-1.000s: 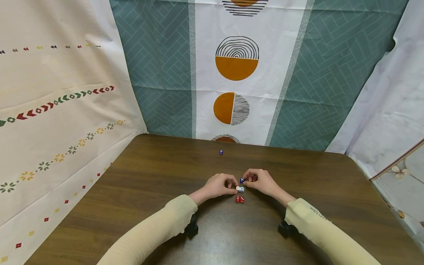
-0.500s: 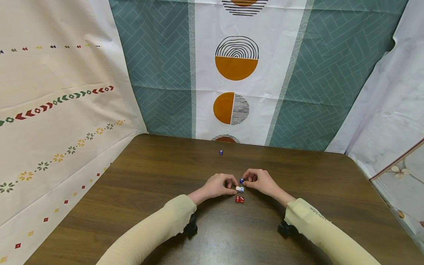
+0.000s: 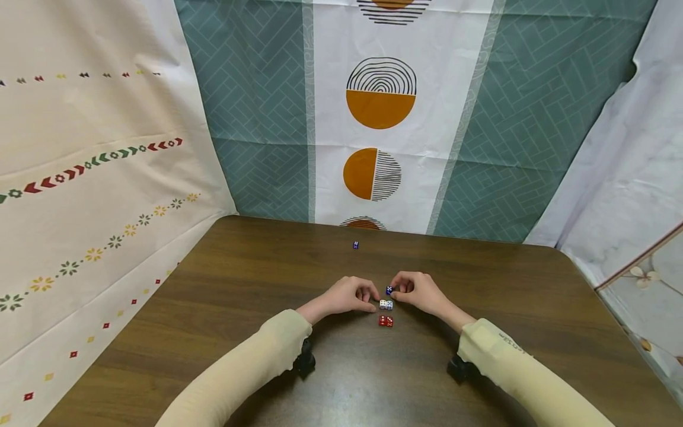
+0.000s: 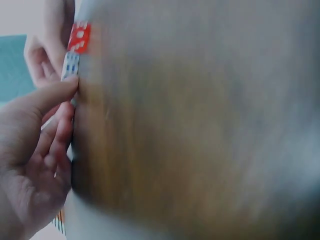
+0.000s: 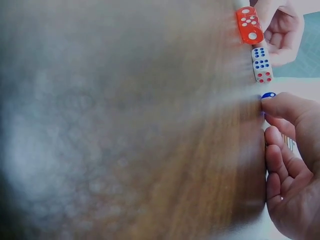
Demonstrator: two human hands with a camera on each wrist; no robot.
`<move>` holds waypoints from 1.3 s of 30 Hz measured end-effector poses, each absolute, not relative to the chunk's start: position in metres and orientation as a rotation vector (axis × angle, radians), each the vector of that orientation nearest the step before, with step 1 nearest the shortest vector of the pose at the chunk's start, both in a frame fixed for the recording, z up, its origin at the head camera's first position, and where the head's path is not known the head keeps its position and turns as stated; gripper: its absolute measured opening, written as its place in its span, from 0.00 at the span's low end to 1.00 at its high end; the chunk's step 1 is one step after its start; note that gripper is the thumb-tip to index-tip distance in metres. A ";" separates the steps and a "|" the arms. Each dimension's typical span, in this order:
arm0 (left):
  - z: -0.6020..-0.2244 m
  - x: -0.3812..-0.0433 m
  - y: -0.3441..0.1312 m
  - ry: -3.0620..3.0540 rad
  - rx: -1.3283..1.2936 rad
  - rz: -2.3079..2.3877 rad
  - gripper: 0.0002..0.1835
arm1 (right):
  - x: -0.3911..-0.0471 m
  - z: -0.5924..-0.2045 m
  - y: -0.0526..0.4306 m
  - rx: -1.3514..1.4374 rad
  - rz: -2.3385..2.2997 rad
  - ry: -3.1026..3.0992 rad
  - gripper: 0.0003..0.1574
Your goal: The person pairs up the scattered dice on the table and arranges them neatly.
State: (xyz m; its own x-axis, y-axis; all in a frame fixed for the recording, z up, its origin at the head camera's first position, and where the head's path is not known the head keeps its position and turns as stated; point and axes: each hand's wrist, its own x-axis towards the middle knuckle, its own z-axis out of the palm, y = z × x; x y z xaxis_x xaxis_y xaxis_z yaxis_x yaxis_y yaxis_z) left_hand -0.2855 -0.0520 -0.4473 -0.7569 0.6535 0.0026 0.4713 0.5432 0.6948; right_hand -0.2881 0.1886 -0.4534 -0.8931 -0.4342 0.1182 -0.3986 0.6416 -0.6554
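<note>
In the head view, two white dice (image 3: 386, 305) sit side by side on the brown table, and two red dice (image 3: 386, 321) form a pair nearer the person. My left hand (image 3: 349, 295) is just left of the white dice, thumb and forefinger parted, a narrow gap between them and the dice. My right hand (image 3: 418, 290) pinches a blue die (image 3: 389, 290) behind the white pair. Only a bit of that blue die (image 5: 268, 95) shows past the thumb in the right wrist view. In the left wrist view, the left thumb overlaps the white dice (image 4: 71, 64).
Another blue die (image 3: 356, 245) lies toward the back of the table (image 3: 277, 255). A patterned cloth (image 3: 261, 148) hangs behind the table's far edge, with a cream cloth (image 3: 107, 196) on the left and a white one (image 3: 624, 178) on the right.
My left hand has let go of the left white die and drawn back slightly to the left. The right hand stays at the blue die; the dice look unmoved.
</note>
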 end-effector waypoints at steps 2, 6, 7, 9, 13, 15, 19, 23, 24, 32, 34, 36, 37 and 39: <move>-0.447 -0.291 -0.057 2.481 0.969 1.022 0.06 | -0.289 -0.453 0.188 -0.712 -1.098 2.800 0.08; -0.443 -0.303 -0.063 2.450 1.002 1.026 0.04 | -0.289 -0.454 0.188 -0.710 -1.099 2.797 0.08; -0.443 -0.307 -0.064 2.461 0.997 1.032 0.03 | -0.289 -0.454 0.189 -0.710 -1.100 2.798 0.08; -0.443 -0.314 -0.066 2.506 0.966 1.055 0.03 | -0.290 -0.455 0.189 -0.714 -1.097 2.802 0.08; -0.443 -0.332 -0.073 2.633 0.865 1.109 0.04 | -0.289 -0.454 0.190 -0.722 -1.092 2.802 0.08; -0.441 -0.341 -0.076 2.710 0.820 1.133 0.05 | -0.289 -0.454 0.190 -0.719 -1.092 2.799 0.08; -0.437 -0.356 -0.078 2.825 0.720 1.166 0.12 | -0.289 -0.454 0.190 -0.705 -1.094 2.800 0.08; -0.434 -0.363 -0.076 2.880 0.606 1.068 0.26 | -0.289 -0.454 0.191 -0.709 -1.092 2.802 0.08; -0.434 -0.364 -0.075 2.888 0.592 1.019 0.29 | -0.289 -0.454 0.191 -0.711 -1.091 2.801 0.08; -0.433 -0.362 -0.067 2.929 0.595 0.672 0.35 | -0.288 -0.452 0.189 -0.717 -1.094 2.789 0.08; -0.434 -0.363 -0.066 2.932 0.596 0.637 0.33 | -0.288 -0.452 0.188 -0.714 -1.090 2.792 0.08; -0.435 -0.363 -0.065 2.928 0.605 0.616 0.32 | -0.287 -0.452 0.189 -0.706 -1.087 2.793 0.08; -0.435 -0.363 -0.065 2.928 0.614 0.605 0.32 | -0.287 -0.452 0.188 -0.699 -1.085 2.793 0.08; -0.436 -0.363 -0.064 2.930 0.640 0.605 0.31 | -0.287 -0.452 0.189 -0.694 -1.082 2.794 0.08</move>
